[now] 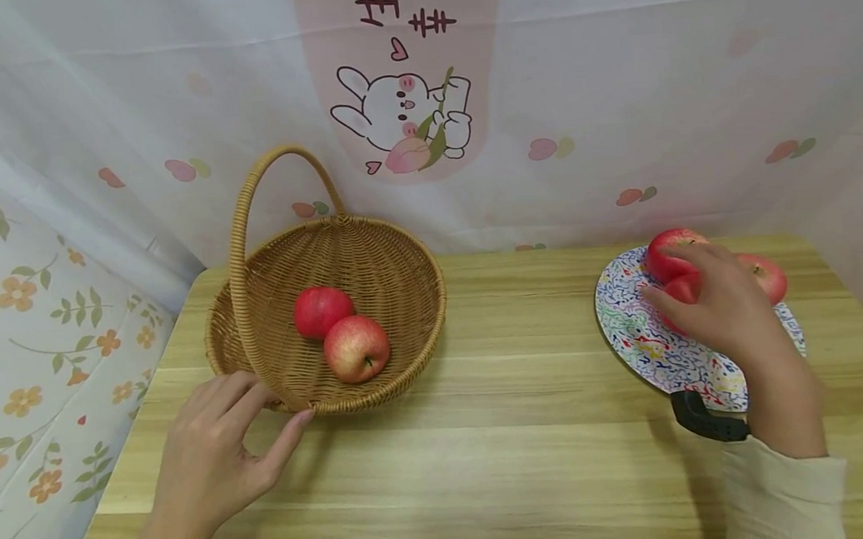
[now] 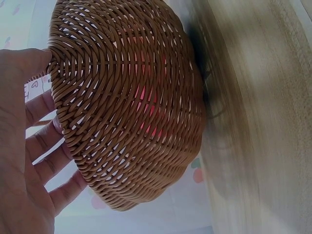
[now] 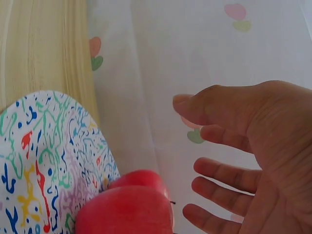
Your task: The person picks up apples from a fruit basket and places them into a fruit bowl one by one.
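Right grip point(image 1: 719, 304) near apples point(image 3: 124, 212), left point(image 1: 214, 447) on basket point(image 1: 394, 276)

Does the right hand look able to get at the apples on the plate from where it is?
Yes, most likely: the right hand hovers, empty, close over the apples on the patterned plate, and nothing seems to stand in between.

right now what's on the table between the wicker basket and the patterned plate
Nothing lies there: in the head view, only bare wooden tabletop shows between the wicker basket and the patterned plate.
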A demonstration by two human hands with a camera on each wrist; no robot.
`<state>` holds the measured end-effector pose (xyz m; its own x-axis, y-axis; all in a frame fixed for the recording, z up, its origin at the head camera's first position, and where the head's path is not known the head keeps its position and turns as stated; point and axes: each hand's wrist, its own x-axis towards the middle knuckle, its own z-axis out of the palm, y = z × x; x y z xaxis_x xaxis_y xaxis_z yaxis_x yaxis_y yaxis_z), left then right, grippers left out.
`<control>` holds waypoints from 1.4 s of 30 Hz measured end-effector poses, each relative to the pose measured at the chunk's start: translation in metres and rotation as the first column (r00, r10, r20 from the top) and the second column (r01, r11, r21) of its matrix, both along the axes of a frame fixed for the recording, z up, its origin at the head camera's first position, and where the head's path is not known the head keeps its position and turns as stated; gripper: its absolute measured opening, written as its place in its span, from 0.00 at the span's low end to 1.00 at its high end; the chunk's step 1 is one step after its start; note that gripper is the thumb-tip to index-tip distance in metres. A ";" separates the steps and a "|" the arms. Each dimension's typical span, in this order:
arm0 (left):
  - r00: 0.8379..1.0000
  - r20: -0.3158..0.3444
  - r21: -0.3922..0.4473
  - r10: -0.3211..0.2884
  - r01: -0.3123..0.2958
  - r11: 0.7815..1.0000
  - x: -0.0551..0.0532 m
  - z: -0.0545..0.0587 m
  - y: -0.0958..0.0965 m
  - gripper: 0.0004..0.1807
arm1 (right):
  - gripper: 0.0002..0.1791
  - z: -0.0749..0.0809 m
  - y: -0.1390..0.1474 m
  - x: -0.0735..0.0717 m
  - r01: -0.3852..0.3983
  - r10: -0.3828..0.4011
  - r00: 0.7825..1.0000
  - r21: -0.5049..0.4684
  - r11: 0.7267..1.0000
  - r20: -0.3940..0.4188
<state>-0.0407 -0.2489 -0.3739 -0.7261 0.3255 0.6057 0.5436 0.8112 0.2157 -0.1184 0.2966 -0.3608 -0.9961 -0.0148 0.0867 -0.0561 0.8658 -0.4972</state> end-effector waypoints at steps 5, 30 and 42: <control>1.000 0.007 -0.002 0.005 -0.005 1.000 0.002 0.000 -0.001 0.30 | 0.37 0.001 -0.007 -0.001 -0.015 0.014 1.000 -0.016 1.000 -0.019; 0.999 -0.045 0.026 -0.001 0.002 1.000 -0.004 0.002 0.002 0.31 | 0.28 0.001 -0.036 -0.010 -0.160 0.141 0.979 -0.131 0.978 -0.144; 0.999 -0.029 0.024 -0.023 0.024 0.999 -0.006 -0.002 0.000 0.30 | 0.26 -0.010 -0.057 -0.009 -0.214 0.194 0.970 -0.137 0.967 -0.145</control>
